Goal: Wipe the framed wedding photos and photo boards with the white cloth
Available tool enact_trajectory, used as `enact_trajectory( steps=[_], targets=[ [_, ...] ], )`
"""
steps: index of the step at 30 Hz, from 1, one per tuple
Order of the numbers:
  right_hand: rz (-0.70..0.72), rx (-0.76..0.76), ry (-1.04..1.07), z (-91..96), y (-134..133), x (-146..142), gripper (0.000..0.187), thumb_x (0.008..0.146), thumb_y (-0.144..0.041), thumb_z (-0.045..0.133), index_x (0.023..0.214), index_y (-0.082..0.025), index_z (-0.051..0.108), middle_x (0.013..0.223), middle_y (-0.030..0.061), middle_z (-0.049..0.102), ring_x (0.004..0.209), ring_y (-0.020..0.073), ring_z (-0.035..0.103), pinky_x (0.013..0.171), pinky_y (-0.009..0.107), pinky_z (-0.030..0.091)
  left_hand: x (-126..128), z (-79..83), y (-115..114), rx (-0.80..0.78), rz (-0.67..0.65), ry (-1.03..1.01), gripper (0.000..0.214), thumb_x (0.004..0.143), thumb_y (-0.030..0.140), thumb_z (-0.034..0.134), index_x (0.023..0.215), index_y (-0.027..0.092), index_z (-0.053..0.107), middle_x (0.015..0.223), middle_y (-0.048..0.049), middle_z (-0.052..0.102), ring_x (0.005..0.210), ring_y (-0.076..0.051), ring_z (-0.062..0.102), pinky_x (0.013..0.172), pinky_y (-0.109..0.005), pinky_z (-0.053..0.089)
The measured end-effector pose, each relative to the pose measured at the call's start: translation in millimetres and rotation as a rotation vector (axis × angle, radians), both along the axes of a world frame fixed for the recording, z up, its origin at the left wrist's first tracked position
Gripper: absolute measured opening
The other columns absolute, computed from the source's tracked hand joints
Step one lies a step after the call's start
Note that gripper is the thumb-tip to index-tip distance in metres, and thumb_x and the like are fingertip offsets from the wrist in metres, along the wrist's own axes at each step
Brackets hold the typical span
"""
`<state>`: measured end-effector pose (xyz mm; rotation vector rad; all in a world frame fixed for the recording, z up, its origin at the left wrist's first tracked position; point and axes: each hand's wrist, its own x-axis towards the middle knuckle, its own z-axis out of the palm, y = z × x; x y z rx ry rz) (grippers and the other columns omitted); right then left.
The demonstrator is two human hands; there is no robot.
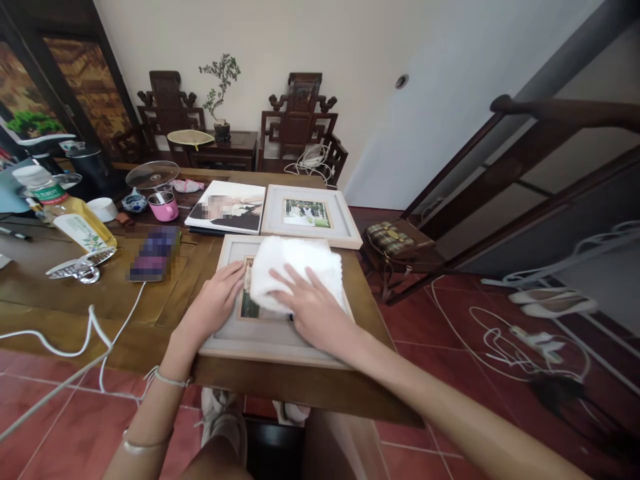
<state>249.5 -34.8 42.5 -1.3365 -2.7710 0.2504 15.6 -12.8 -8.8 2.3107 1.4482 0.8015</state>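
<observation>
A light wooden picture frame (215,341) lies flat at the table's near edge, its inner photo (249,307) partly covered by a white cloth (300,257). My right hand (317,310) presses on the cloth with its fingers spread. On the frame's left side rests my left hand (215,300), fingers stretched out flat and holding nothing. Just behind lies a second picture frame (345,223) with an outdoor photo in it. Beside that one is a stack with a large print (235,207) on top.
A phone-like item (154,253) with a white cable, a silver hair claw clip (83,265), a bottle of yellow liquid (75,213) and a pink cup (164,207) stand on the table (195,257) at left. A bag (393,240) sits on a chair at right.
</observation>
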Motion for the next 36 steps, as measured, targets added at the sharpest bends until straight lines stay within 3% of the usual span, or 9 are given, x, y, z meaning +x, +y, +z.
enact_trajectory(
  steps=[6,14,18,23,27,30,32,34,36],
  targets=[
    [-0.018,0.104,-0.114,-2.3,42,-34,0.067,0.081,0.002,0.05,0.145,-0.018,0.05,0.163,0.008,0.026,0.148,0.0462,0.013,0.113,0.073,0.02,1,13.8,-4,0.021,0.008,-0.127,0.059,0.104,0.047,0.027,0.15,0.012,0.041,0.158,-0.0142,0.037,0.147,-0.025,0.033,0.123,-0.043,0.026],
    [0.245,-0.078,-0.15,33.8,-36,-56,0.047,0.093,-0.011,0.048,0.137,-0.02,0.06,0.159,0.0118,0.035,0.144,0.0474,0.027,0.113,0.068,0.028,-4,16.0,-6,0.048,0.065,-0.193,0.063,0.104,0.047,0.018,0.146,0.009,0.047,0.151,-0.0154,0.047,0.142,-0.025,0.043,0.12,-0.042,0.031],
    [0.213,-0.214,-0.217,36.4,-50,-35,0.064,0.081,-0.005,0.058,0.142,-0.023,0.055,0.159,0.0105,0.033,0.144,0.0463,0.026,0.113,0.068,0.029,-2,14.0,-3,0.043,0.052,-0.1,0.055,0.102,0.044,0.036,0.143,0.01,0.05,0.15,-0.017,0.048,0.141,-0.027,0.044,0.12,-0.045,0.033],
    [0.057,-0.222,-0.163,38.4,-40,16,0.069,0.066,0.008,0.049,0.123,-0.025,0.071,0.149,0.0071,0.049,0.143,0.0397,0.035,0.112,0.066,0.031,-1,6.6,1,0.084,-0.003,-0.023,0.047,0.099,0.036,0.047,0.142,0.016,0.051,0.149,-0.0149,0.051,0.14,-0.027,0.046,0.118,-0.048,0.036],
    [0.03,-0.228,0.002,57.2,-14,61,0.072,0.065,0.01,0.038,0.113,-0.028,0.075,0.124,0.002,0.071,0.124,0.0254,0.06,0.104,0.044,0.049,-1,3.0,3,0.1,-0.019,0.003,0.045,0.099,0.031,0.045,0.141,0.014,0.052,0.148,-0.0147,0.052,0.14,-0.026,0.046,0.118,-0.046,0.036],
    [-0.138,0.004,0.17,73.2,14,72,0.067,0.072,0.008,0.04,0.126,-0.022,0.067,0.11,0.0046,0.076,0.1,0.0237,0.071,0.086,0.037,0.057,-1,2.3,4,0.104,-0.011,0.008,0.044,0.099,0.03,0.045,0.139,0.012,0.054,0.145,-0.0163,0.054,0.139,-0.027,0.047,0.117,-0.047,0.037],
    [-0.236,0.268,0.233,76.0,33,62,0.064,0.076,0.007,0.043,0.134,-0.016,0.059,0.119,0.0116,0.071,0.108,0.0281,0.068,0.086,0.041,0.057,-2,1.7,5,0.112,-0.012,0.008,0.043,0.099,0.03,0.045,0.137,0.013,0.056,0.144,-0.016,0.056,0.137,-0.027,0.049,0.117,-0.048,0.038],
    [-0.166,0.455,0.238,69.4,50,42,0.061,0.081,0.007,0.041,0.137,-0.015,0.054,0.142,0.0161,0.056,0.133,0.0314,0.051,0.099,0.049,0.051,-2,0.9,6,0.121,-0.019,0.01,0.042,0.098,0.03,0.046,0.136,0.014,0.057,0.142,-0.0157,0.057,0.136,-0.027,0.05,0.116,-0.049,0.039],
    [0.022,0.493,0.162,55.4,65,16,0.063,0.084,0.01,0.034,0.137,-0.019,0.053,0.159,0.0121,0.036,0.148,0.0281,0.028,0.112,0.055,0.038,-3,1.0,6,0.128,-0.025,0.018,0.041,0.098,0.029,0.046,0.134,0.013,0.058,0.141,-0.0163,0.058,0.136,-0.028,0.051,0.116,-0.05,0.039]
  ],
)
